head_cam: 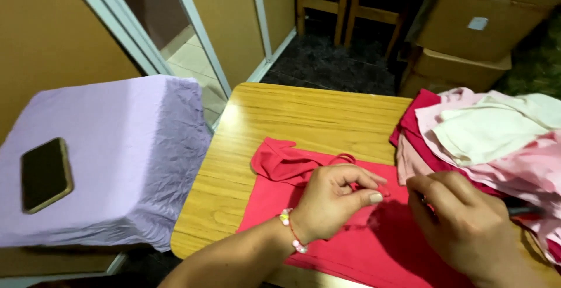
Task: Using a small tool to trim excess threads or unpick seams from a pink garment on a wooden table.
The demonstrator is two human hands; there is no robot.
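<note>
From over the person's shoulder, the head view looks down on a wooden table (274,118) with a red garment (350,247) spread flat across its near half, one strappy end bunched up toward the far side. The left hand (333,197), a beaded bracelet (290,229) at its wrist, rests on the cloth with thumb and forefinger pinched together on a bit of the red fabric. The right hand (461,218) lies just beside it, fingers curled down onto the garment; whether it grips anything I cannot tell. A heap of pink and white clothes (497,136) sits at the table's right edge. Left of the table, a phone (45,174) lies on a lilac-covered surface (128,147).
</note>
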